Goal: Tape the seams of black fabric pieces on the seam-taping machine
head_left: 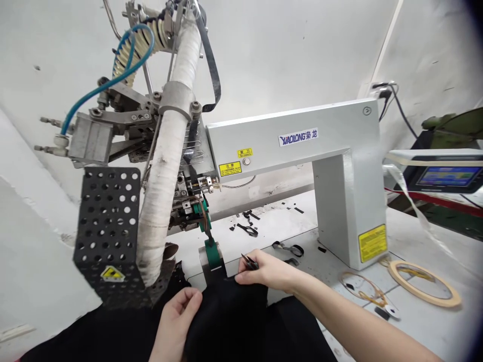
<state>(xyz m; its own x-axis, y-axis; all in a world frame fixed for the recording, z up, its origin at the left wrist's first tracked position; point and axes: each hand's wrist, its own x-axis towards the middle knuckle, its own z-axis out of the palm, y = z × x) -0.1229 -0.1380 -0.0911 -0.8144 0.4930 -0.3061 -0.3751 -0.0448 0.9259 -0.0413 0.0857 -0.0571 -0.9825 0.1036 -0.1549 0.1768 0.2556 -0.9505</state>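
Black fabric [226,317] hangs just in front of the green roller [213,255] of a seam-taping machine. My left hand [180,314] is closed at the fabric's left edge, thumb against curled fingers. At the upper right edge, my right hand [260,271] pinches the same fabric between thumb and finger. Tucked in that hand is a small dark pointed tool, seemingly thread snips [249,262]; its grip is hidden by my fingers. A dark tape [192,130] runs down the machine head towards the rollers, and a dark strip lies between the lower roller and the fabric.
A perforated black guard [107,226] and wrapped white pipe [166,171] stand close on the left. The machine's grey arm [264,141] spans the back. Tape scraps [247,230], a tan tape roll [424,284] and a control screen [449,175] are to the right.
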